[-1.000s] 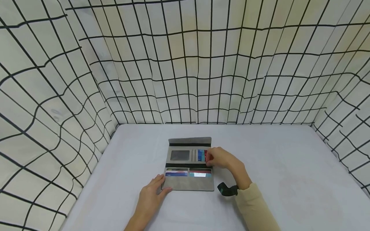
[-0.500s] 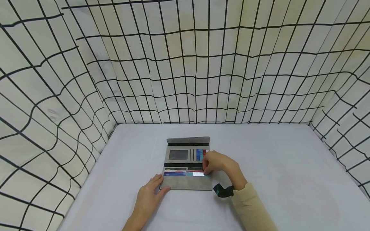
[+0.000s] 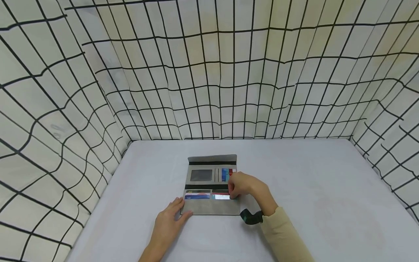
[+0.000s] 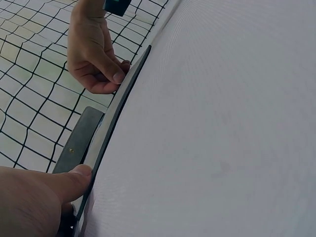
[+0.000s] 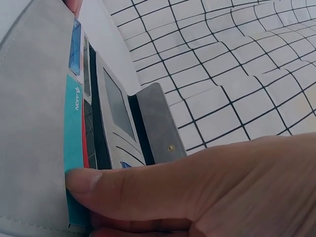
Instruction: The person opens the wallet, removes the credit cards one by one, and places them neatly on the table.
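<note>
A grey wallet (image 3: 212, 207) lies unfolded on the white table, with cards in its slots. My right hand (image 3: 240, 183) is at the wallet's right side. In the right wrist view its thumb (image 5: 86, 180) lies on a teal card (image 5: 74, 113) in a lower slot, the other fingers curled behind, pinching the card's end. A red card edge (image 5: 85, 143) shows behind it. My left hand (image 3: 168, 220) rests at the wallet's lower left corner. Its thumb (image 4: 76, 177) touches the near edge in the left wrist view; its other fingers are mostly hidden there.
Another slot holds a blue and white card (image 3: 197, 195). Blue and red cards (image 3: 225, 174) sit in the upper right pocket, beside a clear window (image 3: 201, 175). The wallet's flap (image 3: 212, 158) lies back. A black grid over white cloth (image 3: 229, 91) encloses the table's back and sides.
My right hand has moved from the upper right card pocket down to the teal card in the lower slot. The left hand has stayed at the wallet's corner.
</note>
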